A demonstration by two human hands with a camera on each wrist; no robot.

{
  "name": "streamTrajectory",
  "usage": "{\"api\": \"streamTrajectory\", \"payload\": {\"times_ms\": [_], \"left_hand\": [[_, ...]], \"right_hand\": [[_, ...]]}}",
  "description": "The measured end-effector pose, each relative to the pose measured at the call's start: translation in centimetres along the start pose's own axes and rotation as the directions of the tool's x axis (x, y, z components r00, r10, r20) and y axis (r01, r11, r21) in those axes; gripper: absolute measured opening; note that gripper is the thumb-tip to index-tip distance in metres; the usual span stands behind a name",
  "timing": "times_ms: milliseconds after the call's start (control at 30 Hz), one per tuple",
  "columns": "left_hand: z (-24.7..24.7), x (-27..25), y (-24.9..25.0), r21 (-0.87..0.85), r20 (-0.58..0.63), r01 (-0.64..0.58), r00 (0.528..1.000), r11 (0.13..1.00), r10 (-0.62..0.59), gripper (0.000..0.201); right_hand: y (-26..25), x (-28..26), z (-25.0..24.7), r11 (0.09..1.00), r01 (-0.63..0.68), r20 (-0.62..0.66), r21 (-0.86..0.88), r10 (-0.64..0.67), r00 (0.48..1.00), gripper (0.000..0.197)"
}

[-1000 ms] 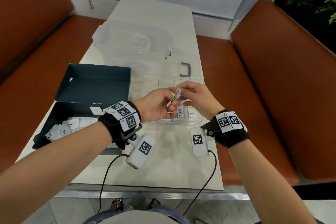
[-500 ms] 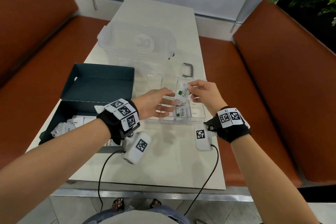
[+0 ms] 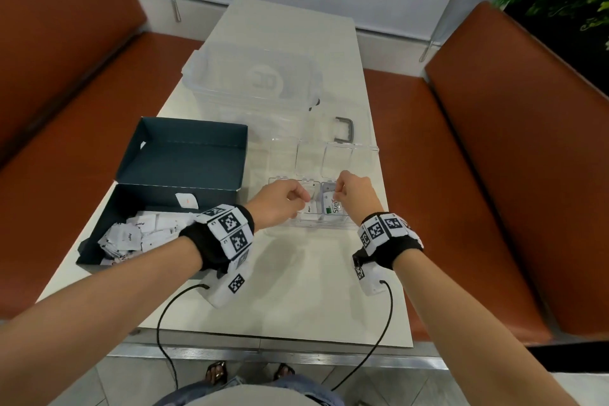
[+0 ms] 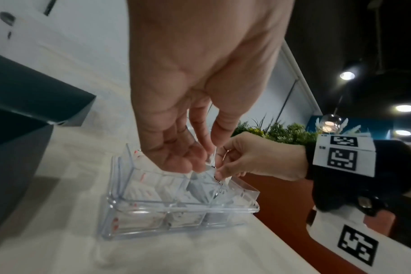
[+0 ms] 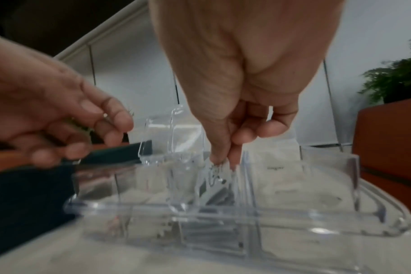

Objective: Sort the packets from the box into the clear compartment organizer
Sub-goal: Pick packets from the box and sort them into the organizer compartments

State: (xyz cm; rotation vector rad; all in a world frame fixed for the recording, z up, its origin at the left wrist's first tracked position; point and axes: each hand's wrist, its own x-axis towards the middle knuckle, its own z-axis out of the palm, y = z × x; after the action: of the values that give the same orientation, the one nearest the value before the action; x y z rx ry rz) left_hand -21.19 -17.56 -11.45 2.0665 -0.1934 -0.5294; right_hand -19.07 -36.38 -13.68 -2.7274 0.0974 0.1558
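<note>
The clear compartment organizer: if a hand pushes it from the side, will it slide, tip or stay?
The clear compartment organizer looks low and wide, flat on the smooth table, so it would probably slide, not tip. Its thin clear plastic walls, holding only a few packets, suggest it is light. Both hands work inside it, which may steady it.

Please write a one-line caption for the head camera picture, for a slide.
Both hands lower white packets into the clear compartment organizer: right hand pinching a Stevia packet, left hand at the neighbouring compartment, beside the dark box.
</note>
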Motion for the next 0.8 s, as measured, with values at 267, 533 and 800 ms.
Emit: {"api": "streamTrajectory", "payload": {"times_ms": [267,533,800], "left_hand": [[0.0,0.5,-1.4,0.296,-0.02,-0.112,0.992,0.949,0.124,0.019],[0.0,0.5,-2.0,0.461,0.024,-0.111,0.993,0.88,0.112,0.02],[-0.4,0.4,-1.8,0.427,0.009,-0.121,0.992,0.896,0.13,0.021]], "right_hand": [[0.5,-0.3,0.5,0.915,0.155,0.031,-0.371,-0.155,0.987,0.019],[-0.7,0.1,-0.2,0.855,0.134,0.184,-0.501,-0.046,0.982,0.022],[-0.7,-0.3,-1.1,0.903,0.142,0.197,-0.407,-0.065,0.978,0.02]]}}
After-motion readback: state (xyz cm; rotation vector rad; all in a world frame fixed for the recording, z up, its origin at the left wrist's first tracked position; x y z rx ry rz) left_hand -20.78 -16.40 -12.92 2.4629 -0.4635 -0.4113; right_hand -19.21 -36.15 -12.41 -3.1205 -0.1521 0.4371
